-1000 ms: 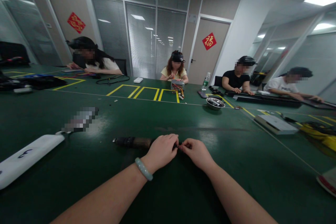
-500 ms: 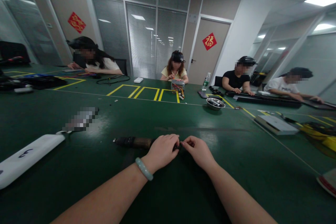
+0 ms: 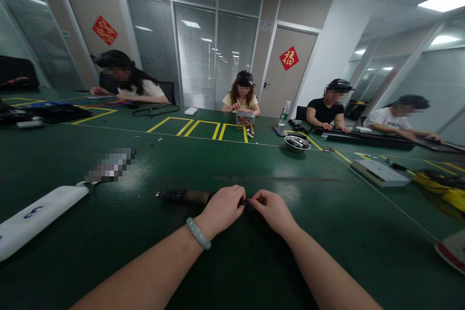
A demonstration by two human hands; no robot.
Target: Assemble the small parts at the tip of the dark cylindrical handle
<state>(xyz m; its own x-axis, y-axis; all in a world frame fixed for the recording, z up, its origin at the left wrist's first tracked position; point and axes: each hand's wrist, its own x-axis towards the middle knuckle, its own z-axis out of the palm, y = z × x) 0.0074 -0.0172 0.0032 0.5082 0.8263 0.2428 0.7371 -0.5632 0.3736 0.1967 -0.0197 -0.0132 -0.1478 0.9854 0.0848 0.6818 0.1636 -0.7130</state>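
A dark electric screwdriver (image 3: 194,197) with a brown band lies on the green table, its small metal tip pointing left. Over its rear end my left hand (image 3: 225,207) is closed, a pale green bangle on the wrist. The fingers hide that end. Close to its fingertips, my right hand (image 3: 271,206) pinches thumb and forefinger together at a tiny dark piece, too small to name. The two hands' fingertips are only a short gap apart, low over the table (image 3: 308,252).
A white power strip (image 3: 47,218) lies at left with a blurred phone-like object (image 3: 112,163) beyond. A metal bowl (image 3: 297,143) of small parts and a water bottle (image 3: 284,114) stand farther back. A white box (image 3: 379,173) is at right. Several people sit across the table.
The hands stay almost in place; the right fingertips stay pinched by the left ones. The whole view has shifted very slightly.
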